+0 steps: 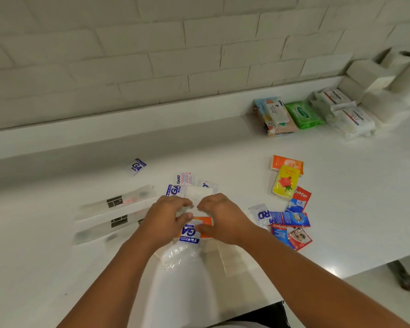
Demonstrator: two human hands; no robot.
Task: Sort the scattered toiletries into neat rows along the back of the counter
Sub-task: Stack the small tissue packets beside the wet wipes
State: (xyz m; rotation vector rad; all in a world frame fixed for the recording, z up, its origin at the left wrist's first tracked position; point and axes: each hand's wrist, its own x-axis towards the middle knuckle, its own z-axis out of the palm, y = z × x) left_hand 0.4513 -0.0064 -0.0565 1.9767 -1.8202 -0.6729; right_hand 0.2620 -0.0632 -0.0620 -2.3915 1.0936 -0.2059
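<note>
A white counter (57,256) is running below a white brick-tile wall (128,55). Over its middle the left hand (166,216) and right hand (220,216) are meeting with fingers curled, both pinching a pale translucent packet (198,194) above an orange pack (205,221). Two clear toothbrush sleeves (118,200) are lying to the left and three red-and-blue toothpaste sachets (290,218) to the right, with four blue-and-white sachets (137,166) scattered between. Four wipe packs (303,114) are sitting in a row at the back right.

A white counter (341,209) carries scattered sachets (137,166) and two clear toothbrush cases (118,201). Wipe packs (303,114) and paper rolls (398,67) line its back right.
</note>
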